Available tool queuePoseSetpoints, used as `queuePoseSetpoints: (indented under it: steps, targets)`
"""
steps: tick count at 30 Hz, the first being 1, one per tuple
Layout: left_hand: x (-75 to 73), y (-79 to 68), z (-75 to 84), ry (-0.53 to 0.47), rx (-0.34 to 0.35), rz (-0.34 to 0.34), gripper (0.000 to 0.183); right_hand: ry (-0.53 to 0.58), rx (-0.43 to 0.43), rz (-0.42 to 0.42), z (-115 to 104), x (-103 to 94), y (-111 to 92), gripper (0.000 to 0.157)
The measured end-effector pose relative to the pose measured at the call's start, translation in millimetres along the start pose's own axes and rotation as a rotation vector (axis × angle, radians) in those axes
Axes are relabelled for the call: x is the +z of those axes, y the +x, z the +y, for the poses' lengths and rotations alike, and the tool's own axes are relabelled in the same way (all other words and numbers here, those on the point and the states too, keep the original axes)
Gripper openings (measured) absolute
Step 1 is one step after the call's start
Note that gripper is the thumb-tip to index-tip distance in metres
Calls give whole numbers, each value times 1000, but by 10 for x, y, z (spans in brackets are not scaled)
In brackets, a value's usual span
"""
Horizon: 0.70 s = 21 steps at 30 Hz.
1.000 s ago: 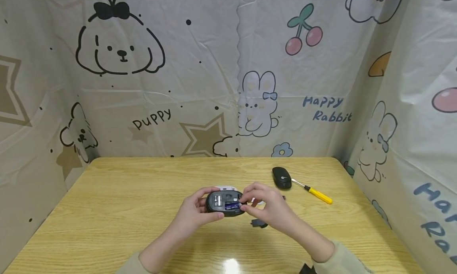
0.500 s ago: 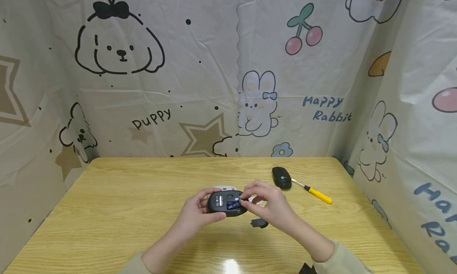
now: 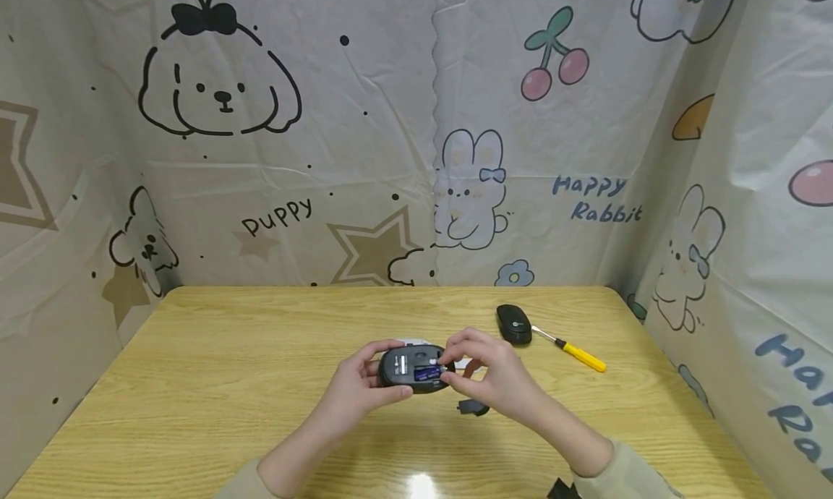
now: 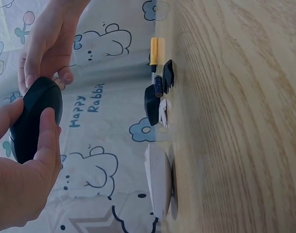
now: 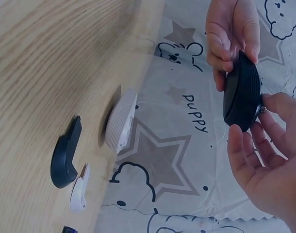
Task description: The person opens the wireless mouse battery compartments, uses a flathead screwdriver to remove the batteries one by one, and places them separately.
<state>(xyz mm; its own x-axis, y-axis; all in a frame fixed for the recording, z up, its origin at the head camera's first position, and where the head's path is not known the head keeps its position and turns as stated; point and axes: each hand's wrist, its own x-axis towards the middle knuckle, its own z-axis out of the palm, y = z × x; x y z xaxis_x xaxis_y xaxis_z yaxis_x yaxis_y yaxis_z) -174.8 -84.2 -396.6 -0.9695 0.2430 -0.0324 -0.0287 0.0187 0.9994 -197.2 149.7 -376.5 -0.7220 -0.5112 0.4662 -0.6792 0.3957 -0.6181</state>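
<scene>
My left hand (image 3: 354, 383) grips a black computer mouse (image 3: 393, 369) above the table, its underside turned up. A blue battery (image 3: 426, 373) shows in the uncovered battery bay. At the mouse's right end, the thumb and fingers of my right hand (image 3: 491, 369) pinch the battery's end, covering part of the bay. Seen in the right wrist view, a shiny metal tip (image 5: 263, 109) peeks out between my right fingertips at the edge of the mouse. From the left wrist, the mouse's dark shell (image 4: 41, 116) hides the battery.
Behind the held mouse lies a white mouse (image 5: 121, 121). A black battery cover (image 3: 473, 406) and a white cover (image 5: 80, 191) rest on the wooden table, with another battery (image 4: 158, 86) nearby. Farther right are a second black mouse (image 3: 514, 324) and a yellow-handled screwdriver (image 3: 582, 356).
The battery looked slightly tilted half a second ago and now lies more level in the bay. The mouse and left hand have shifted slightly right; my right fingers have stayed at its end.
</scene>
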Motion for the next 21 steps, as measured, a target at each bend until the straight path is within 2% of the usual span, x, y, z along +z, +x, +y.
queuePoseSetpoints:
  steps: [5,12,17,21]
  targets:
    - [7,-6,22,0,3,4,69,-7,-25,2,-5,-20,-6,18]
    - [2,-11,37,-3,-7,6,68,-38,-77,52,-20,-110,-29,18]
    - [-22,2,14,30,-4,21,69,-60,-73,91,-153,-211,-35,18]
    - [-44,17,-15,51,2,23,68,-81,-36,103,-68,-257,-80,18]
